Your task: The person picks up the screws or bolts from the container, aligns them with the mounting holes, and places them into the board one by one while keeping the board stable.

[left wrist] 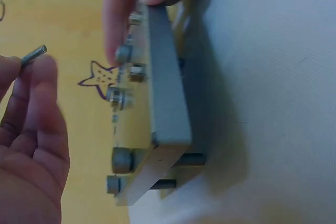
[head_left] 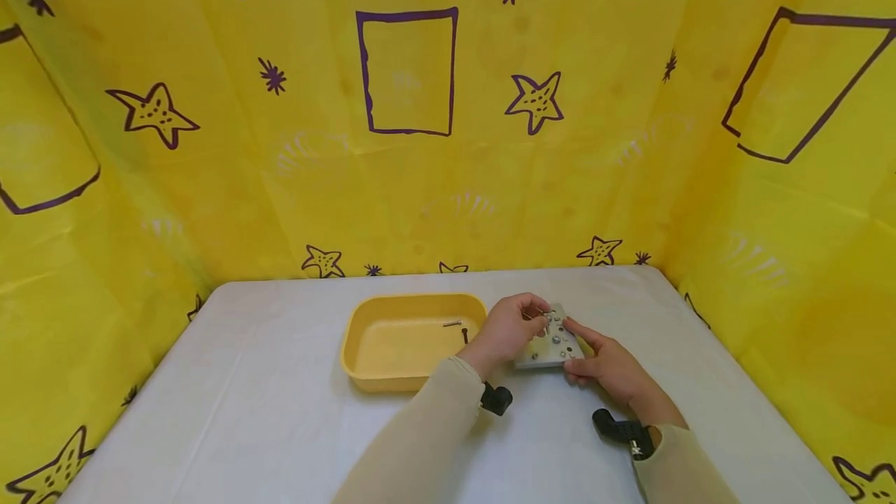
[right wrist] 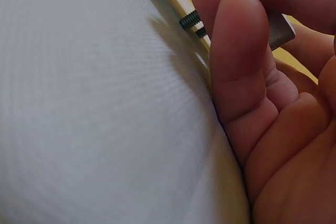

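Observation:
A grey metal plate (head_left: pixel 535 358), with several bolts set in its face, is held above the white table in front of me. My right hand (head_left: pixel 607 364) grips the plate along its right edge, thumb near the front corner. Between the thumb and fingers of my left hand (head_left: pixel 509 329) is a small threaded screw (left wrist: pixel 35 55), its end pointing toward the plate's face. In the left wrist view, bolt shanks (left wrist: pixel 191 159) stick out of the plate's underside. The right wrist view shows a dark threaded end (right wrist: pixel 190 20) beside my fingers; the palm hides most of the plate.
Left of the plate stands a yellow tray (head_left: pixel 357 341), with two loose screws (head_left: pixel 453 323) in its right part, one silvery and one dark. My left forearm crosses its front right corner. Yellow patterned cloth (head_left: pixel 406 193) walls in the white table (head_left: pixel 266 379) at the back and sides.

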A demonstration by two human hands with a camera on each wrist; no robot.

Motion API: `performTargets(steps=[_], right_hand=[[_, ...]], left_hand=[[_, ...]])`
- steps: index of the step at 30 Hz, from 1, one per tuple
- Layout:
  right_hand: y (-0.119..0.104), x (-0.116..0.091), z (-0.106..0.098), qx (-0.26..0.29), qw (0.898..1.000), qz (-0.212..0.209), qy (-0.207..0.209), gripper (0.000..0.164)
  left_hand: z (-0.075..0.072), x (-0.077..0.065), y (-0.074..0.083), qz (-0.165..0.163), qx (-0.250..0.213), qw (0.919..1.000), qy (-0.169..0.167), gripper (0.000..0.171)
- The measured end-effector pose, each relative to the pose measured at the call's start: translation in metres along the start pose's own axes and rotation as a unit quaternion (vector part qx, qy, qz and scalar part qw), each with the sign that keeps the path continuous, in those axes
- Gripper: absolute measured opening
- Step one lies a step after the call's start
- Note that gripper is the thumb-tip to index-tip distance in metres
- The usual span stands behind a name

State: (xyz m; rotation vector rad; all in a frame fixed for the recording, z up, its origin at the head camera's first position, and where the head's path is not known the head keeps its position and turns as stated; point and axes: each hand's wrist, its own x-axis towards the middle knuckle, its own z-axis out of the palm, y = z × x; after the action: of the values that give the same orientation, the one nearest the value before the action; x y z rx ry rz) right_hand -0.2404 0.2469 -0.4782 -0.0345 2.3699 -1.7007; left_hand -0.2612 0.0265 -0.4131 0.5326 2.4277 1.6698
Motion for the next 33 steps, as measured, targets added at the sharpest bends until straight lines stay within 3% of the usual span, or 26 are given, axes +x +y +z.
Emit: performTargets(steps=[4,9,16,22,33], right_hand=[[0.003,-0.001,-0.001,0.009,1.0,-0.006,-0.008,0.083],[0.003,0.0,0.0,0.02,0.999,-0.018,-0.023,0.082],[0.004,-0.001,-0.003,0.017,0.998,-0.048,-0.03,0.082],[0.004,0.0,-0.004,0.031,0.997,-0.058,-0.042,0.082],[0.004,0.0,-0.006,0.02,0.996,-0.067,-0.047,0.078]], left_hand=[[0.012,0.003,-0.005,0.021,0.077,0.9968,0.006,0.014],[0.022,0.008,-0.008,0.058,0.142,0.9881,0.005,0.014],[0.036,0.012,-0.002,0.093,0.222,0.9707,0.008,0.013],[0.044,0.013,-0.001,0.069,0.252,0.9653,0.005,0.016],[0.049,0.013,-0.003,0.075,0.28,0.9571,0.003,0.022]])
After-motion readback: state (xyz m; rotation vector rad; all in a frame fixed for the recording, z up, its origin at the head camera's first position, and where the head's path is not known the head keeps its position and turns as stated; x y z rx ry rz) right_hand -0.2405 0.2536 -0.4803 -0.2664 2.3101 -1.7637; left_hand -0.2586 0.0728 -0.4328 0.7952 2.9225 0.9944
